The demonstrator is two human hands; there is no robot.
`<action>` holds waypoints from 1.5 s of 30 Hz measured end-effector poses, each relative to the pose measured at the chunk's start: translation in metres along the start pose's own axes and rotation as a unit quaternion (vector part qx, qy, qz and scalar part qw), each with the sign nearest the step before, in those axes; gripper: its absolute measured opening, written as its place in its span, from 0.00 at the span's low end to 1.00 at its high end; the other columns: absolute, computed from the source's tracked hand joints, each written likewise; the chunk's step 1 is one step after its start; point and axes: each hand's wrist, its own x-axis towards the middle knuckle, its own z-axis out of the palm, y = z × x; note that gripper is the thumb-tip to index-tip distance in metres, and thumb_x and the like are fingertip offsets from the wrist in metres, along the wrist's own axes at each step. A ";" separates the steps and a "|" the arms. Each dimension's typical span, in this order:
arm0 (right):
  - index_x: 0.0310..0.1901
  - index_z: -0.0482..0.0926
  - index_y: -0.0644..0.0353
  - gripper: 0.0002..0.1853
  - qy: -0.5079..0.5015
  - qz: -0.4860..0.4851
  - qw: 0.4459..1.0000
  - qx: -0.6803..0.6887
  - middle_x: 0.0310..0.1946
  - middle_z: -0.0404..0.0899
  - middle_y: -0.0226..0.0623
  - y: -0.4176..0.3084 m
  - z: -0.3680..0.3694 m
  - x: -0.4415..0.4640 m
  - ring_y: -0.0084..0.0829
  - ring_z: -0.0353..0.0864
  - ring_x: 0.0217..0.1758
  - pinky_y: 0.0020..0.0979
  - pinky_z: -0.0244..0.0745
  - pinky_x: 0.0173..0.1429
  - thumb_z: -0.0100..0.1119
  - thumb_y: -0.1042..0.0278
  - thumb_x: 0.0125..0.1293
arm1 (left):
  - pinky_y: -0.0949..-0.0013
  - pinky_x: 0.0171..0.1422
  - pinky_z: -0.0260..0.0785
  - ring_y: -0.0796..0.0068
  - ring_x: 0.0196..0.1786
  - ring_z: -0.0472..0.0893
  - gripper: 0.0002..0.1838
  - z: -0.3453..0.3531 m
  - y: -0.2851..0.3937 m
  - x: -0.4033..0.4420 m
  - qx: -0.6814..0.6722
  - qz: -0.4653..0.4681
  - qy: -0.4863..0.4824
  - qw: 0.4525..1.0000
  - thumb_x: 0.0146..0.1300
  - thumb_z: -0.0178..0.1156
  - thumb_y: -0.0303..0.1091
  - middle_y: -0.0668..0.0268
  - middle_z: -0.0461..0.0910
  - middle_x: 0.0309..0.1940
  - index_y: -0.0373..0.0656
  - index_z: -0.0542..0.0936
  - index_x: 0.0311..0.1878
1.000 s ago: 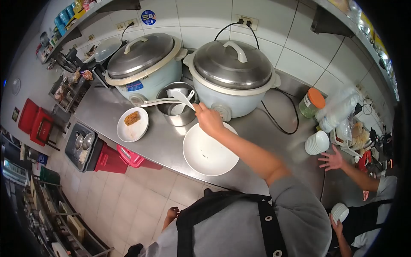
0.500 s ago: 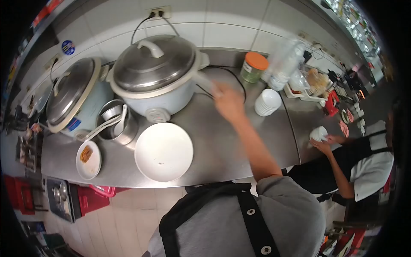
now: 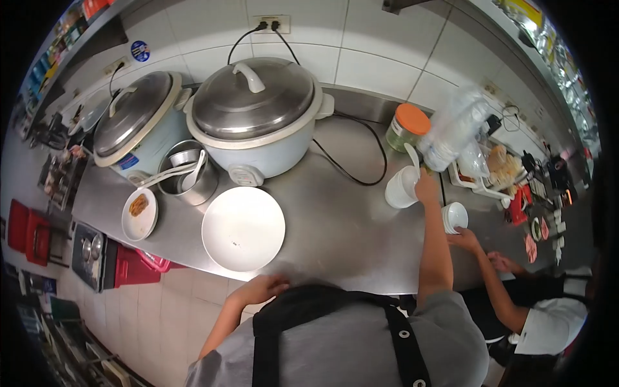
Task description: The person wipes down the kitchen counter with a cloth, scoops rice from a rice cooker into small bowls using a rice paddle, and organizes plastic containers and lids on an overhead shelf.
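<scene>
My right hand is closed on a white rice paddle with its blade up. It is right beside the stack of white bowls; whether its fingers also grip a bowl is unclear. Near the counter's front edge is my left hand, slightly blurred, its fingers loosely apart with nothing visible in them. Beyond it lies a large white bowl with small dark specks inside. A metal pot holds a smaller metal container and white-handled utensils.
Two lidded rice cookers stand at the back left. An oval dish holds brown food. An orange-lidded jar and plastic-wrapped cups are at the back right. A co-worker's hand touches other white bowls.
My right hand has moved right with the paddle, from the metal pot to the stacked bowls. My left hand has come up near the counter edge. The co-worker's bowls are now beside my stack.
</scene>
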 end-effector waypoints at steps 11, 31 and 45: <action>0.57 0.77 0.60 0.17 -0.061 -0.132 0.980 0.139 0.44 0.83 0.54 -0.196 0.048 -0.052 0.60 0.83 0.43 0.55 0.77 0.51 0.49 0.72 0.68 | 0.48 0.73 0.64 0.35 0.74 0.61 0.39 0.004 0.103 0.133 0.166 0.233 0.414 0.865 0.63 0.69 0.41 0.37 0.45 0.77 0.49 0.63 0.75; 0.58 0.75 0.71 0.17 0.023 -0.182 0.923 0.339 0.53 0.75 0.56 -0.194 0.004 -0.072 0.55 0.75 0.56 0.47 0.69 0.62 0.50 0.70 0.74 | 0.34 0.80 0.39 0.44 0.82 0.44 0.50 0.031 -0.003 0.089 0.357 -0.087 0.494 0.788 0.64 0.65 0.52 0.45 0.45 0.80 0.36 0.51 0.79; 0.53 0.76 0.69 0.14 -0.140 -0.197 0.879 0.410 0.51 0.77 0.52 -0.222 -0.038 -0.096 0.49 0.76 0.55 0.43 0.68 0.62 0.52 0.70 0.71 | 0.29 0.79 0.32 0.44 0.83 0.41 0.50 0.022 -0.010 0.027 0.283 -0.119 0.497 0.812 0.65 0.64 0.44 0.46 0.39 0.81 0.48 0.44 0.82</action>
